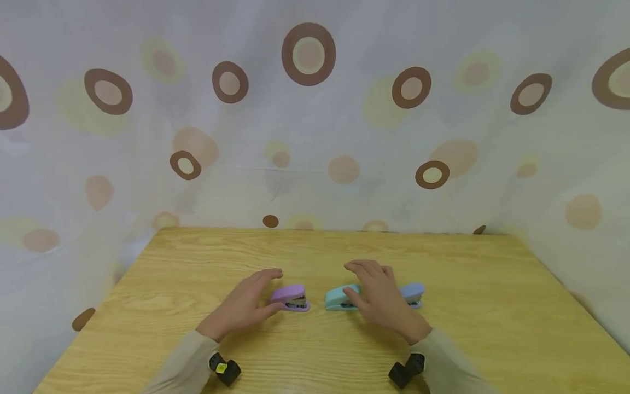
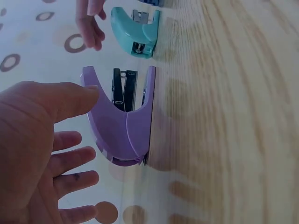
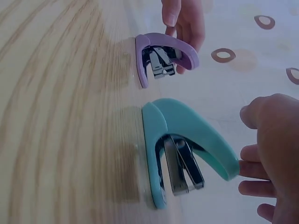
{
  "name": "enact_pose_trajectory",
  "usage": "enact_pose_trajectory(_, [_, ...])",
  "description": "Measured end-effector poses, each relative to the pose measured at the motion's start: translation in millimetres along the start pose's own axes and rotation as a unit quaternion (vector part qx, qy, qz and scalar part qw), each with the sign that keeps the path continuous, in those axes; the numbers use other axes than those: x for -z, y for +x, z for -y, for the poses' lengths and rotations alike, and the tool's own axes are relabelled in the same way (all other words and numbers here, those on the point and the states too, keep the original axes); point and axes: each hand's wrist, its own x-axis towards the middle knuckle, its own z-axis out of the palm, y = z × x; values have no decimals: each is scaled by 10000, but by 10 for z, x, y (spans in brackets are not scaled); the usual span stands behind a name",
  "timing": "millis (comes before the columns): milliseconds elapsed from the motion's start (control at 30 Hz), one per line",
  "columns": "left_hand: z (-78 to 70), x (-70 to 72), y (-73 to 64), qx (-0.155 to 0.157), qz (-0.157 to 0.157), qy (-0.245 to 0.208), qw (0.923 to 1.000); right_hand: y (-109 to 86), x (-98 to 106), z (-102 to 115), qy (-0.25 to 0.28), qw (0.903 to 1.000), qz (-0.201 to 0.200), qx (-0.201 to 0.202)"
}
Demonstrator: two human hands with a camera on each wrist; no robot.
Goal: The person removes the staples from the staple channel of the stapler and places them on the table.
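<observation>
A purple stapler (image 1: 289, 294) sits on the wooden table, its mouth toward the right. My left hand (image 1: 241, 306) is at its left end, thumb on the near side and fingers spread beyond it. In the left wrist view the thumb overlaps the top arm of the purple stapler (image 2: 110, 123). To the right lies a teal stapler (image 1: 339, 297), with my right hand (image 1: 386, 301) over its right end, fingers extended and thumb apart. The right wrist view shows a gap between that thumb and the teal stapler (image 3: 184, 123). A blue stapler (image 1: 412, 294) is partly hidden behind the right hand.
The three staplers form a row across the middle of the wooden table (image 1: 315, 350). Behind and beside the table hangs a pale sheet (image 1: 315, 126) with brown and beige spots. Each wrist carries a small black device (image 1: 225, 369) below the sleeve cuff.
</observation>
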Motion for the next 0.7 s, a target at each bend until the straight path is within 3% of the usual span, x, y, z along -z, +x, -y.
enact_pose_trajectory(300, [-48, -53, 72, -382, -25, -14, 9993, 122, -138, 121, 20, 9997, 235, 86])
enact_pose_trajectory(500, [-49, -89, 115, -507, 81, -400, 9979, 201, -188, 206, -197, 9990, 358, 201])
enact_pose_trajectory(700, [-88, -104, 152, -500, 156, -466, 9975, 325, -195, 295, -175, 9976, 632, 211])
